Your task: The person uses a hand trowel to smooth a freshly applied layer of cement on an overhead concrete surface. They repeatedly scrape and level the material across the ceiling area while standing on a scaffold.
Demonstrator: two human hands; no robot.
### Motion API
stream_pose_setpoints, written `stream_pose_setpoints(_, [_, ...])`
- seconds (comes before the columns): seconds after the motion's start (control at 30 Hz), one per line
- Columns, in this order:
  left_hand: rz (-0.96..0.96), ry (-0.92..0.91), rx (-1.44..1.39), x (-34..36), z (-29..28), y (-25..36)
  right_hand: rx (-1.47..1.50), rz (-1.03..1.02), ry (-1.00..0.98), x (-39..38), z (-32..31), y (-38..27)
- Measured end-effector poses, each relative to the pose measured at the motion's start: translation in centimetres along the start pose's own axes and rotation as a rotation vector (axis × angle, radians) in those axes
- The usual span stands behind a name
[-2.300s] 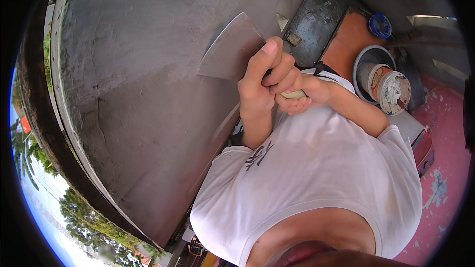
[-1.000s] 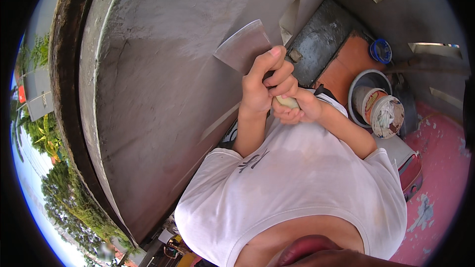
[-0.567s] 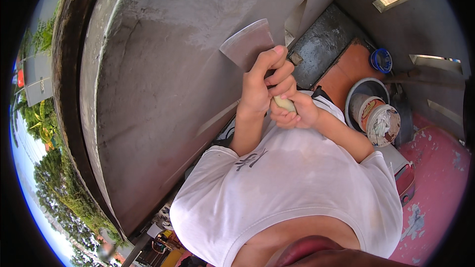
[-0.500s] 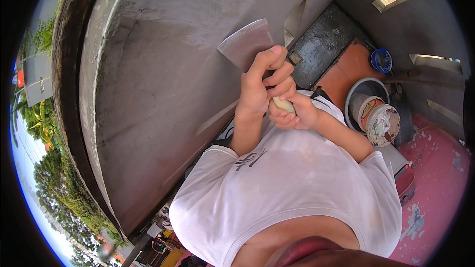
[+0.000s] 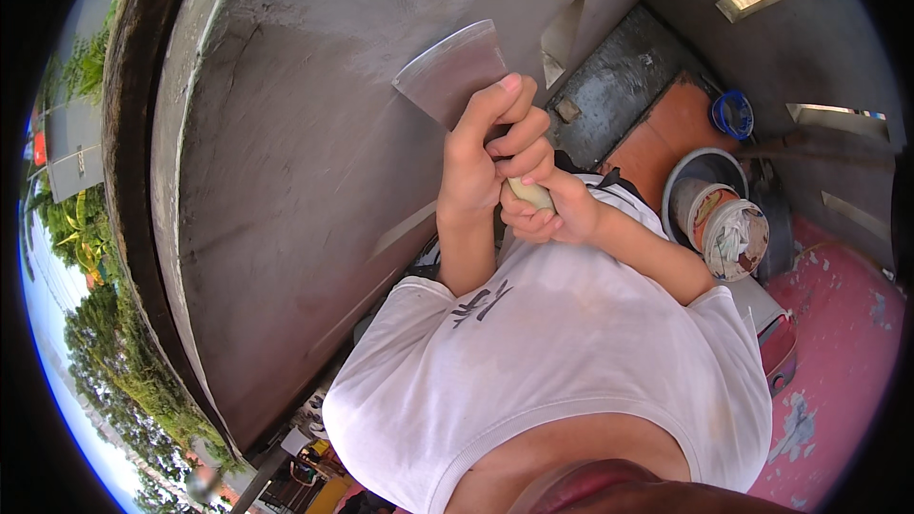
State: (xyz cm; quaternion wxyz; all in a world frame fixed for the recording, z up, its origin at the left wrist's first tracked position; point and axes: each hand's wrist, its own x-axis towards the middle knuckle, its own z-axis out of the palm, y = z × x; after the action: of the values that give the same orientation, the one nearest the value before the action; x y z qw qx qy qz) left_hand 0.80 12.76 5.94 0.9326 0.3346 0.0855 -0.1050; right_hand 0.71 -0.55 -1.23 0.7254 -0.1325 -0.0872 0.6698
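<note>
I'm live on the left hand at twelve o'clock, clenched round a broad flat-bladed tool, right hand gripping a pale rounded piece. Dark lettering marks the white shirt at six; at three, grey basin, grubby bucket, crumpled whitish stuff inside.

The left hand is gripping the scraper near its blade. The right hand is clasping the pale handle, touching the left hand. The blade is facing the wall; contact is not discernible. Buckets are resting at a basin.
</note>
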Motion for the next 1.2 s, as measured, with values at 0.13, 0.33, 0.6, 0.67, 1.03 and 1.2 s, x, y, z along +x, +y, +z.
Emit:
stream_pose_setpoints(0.13, [-0.002, -0.003, -0.028, 0.2, -0.3, -0.6, 0.051, 0.049, -0.022, -0.5, -0.8, -0.2])
stream_pose_setpoints(0.33, [0.035, 0.054, -0.023, 0.6, -0.9, -1.4, 0.069, 0.082, 0.022, -0.8, -1.5, -0.3])
stream_pose_setpoints(0.6, [0.022, -0.016, -0.042, 0.7, -0.1, -0.5, 0.011, 0.051, 0.017, -0.7, -0.8, -0.8])
stream_pose_setpoints(0.67, [0.021, -0.031, -0.039, 0.8, -0.3, -0.6, 0.015, 0.065, 0.024, -0.9, -0.9, -0.9])
stream_pose_setpoints(1.03, [0.024, -0.045, -0.024, 0.9, -0.5, -0.5, 0.009, 0.098, -0.011, -0.7, -1.5, -1.5])
stream_pose_setpoints(1.2, [0.037, -0.116, -0.021, 1.0, 0.3, 0.9, -0.128, 0.026, 0.012, -0.4, 0.1, -2.6])
